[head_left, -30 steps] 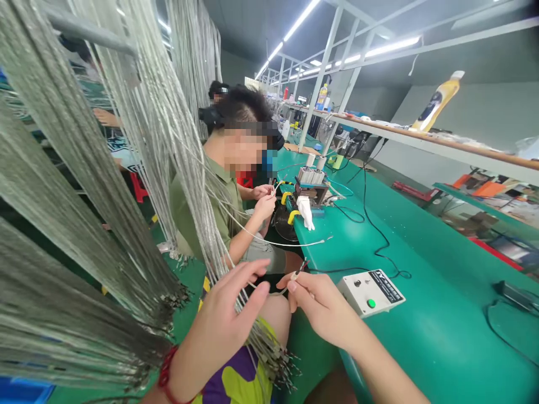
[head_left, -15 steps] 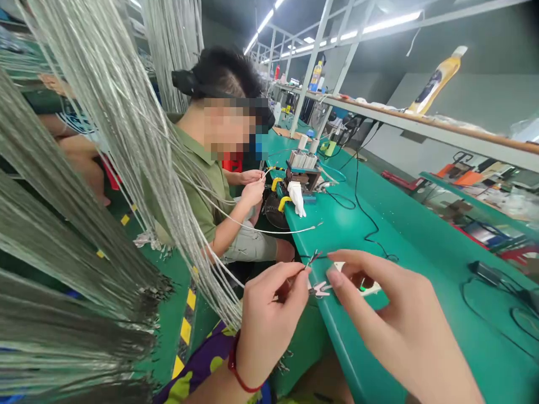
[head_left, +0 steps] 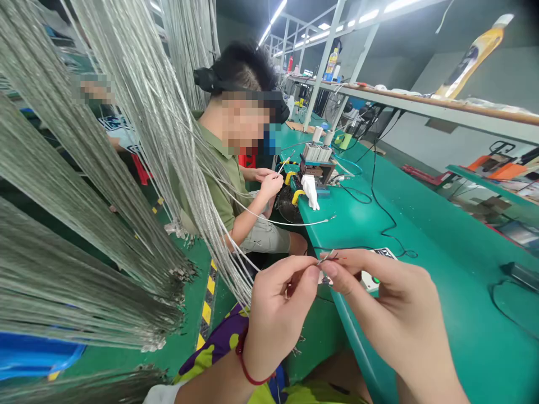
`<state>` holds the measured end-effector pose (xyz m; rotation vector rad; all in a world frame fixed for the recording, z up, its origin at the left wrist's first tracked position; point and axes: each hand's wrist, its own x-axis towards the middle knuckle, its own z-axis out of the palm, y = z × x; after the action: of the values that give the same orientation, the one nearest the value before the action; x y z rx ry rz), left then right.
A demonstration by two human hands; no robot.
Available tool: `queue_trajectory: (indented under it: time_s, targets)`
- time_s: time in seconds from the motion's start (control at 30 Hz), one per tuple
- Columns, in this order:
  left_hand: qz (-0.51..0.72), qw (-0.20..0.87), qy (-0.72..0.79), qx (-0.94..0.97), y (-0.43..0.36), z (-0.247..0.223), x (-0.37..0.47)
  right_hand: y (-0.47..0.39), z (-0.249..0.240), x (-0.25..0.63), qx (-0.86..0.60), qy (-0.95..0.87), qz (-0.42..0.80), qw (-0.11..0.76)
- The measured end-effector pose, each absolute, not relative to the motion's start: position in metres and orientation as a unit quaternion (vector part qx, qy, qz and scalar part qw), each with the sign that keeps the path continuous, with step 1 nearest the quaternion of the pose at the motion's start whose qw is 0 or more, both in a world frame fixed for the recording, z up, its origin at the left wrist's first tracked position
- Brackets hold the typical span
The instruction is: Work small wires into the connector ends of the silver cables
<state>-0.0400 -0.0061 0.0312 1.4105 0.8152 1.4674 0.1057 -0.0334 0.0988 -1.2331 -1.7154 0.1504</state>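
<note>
Thin stripped wires (head_left: 328,256), some dark and one with a reddish tip, fan out from a cable end between my hands. My left hand (head_left: 280,314), a red band at its wrist, pinches the cable end between thumb and forefinger. From the other side my right hand (head_left: 391,314) closes thumb and forefinger on the wires, its fingertips almost meeting the left ones. Most of that cable is hidden behind my left hand. Under my right hand, a white box (head_left: 371,282) with a green button lies on the green table (head_left: 446,303), partly covered.
Long bundles of grey braided cables (head_left: 138,112) hang at left. A co-worker (head_left: 227,163) sits ahead, holding a cable. On the table stand a small press machine (head_left: 318,154) with a white glove (head_left: 310,192) and black cords (head_left: 385,216). A bottle (head_left: 474,56) stands on the shelf.
My right hand has moved in from the right and its open fingers have closed on the wires. The view has shifted slightly, so the surroundings sit farther right.
</note>
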Motion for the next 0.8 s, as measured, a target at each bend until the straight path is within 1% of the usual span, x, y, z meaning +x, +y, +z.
queue_trajectory:
  time_s: [0.17, 0.23, 0.37, 0.47, 0.57, 0.67, 0.73, 0.8]
  targets:
    - [0.620, 0.480, 0.310, 0.537, -0.013, 0.037, -0.044, -0.036, 0.097, 0.102, -0.488, -0.687, 0.109, 0.528]
    - [0.636, 0.489, 0.296, 0.518, -0.014, 0.037, -0.044, -0.034, 0.094, 0.103, -0.479, -0.665, 0.173, 0.546]
    - [0.644, 0.508, 0.264, 0.508, -0.016, 0.028, -0.044, -0.024, 0.089, 0.108, -0.451, -0.602, 0.354, 0.556]
    - [0.637, 0.530, 0.222, 0.514, -0.016, 0.020, -0.044, -0.017, 0.086, 0.112, -0.420, -0.568, 0.447, 0.549]
    - [0.620, 0.556, 0.173, 0.527, -0.015, 0.018, -0.045, -0.014, 0.086, 0.115, -0.400, -0.546, 0.509, 0.532]
    - [0.588, 0.578, 0.129, 0.551, -0.015, 0.020, -0.045, -0.013, 0.088, 0.117, -0.398, -0.534, 0.556, 0.498]
    - [0.581, 0.558, 0.112, 0.583, -0.014, 0.020, -0.044, -0.013, 0.089, 0.119, -0.401, -0.534, 0.577, 0.470]
    - [0.595, 0.495, 0.104, 0.625, -0.012, 0.019, -0.043, -0.013, 0.091, 0.121, -0.400, -0.545, 0.585, 0.448]
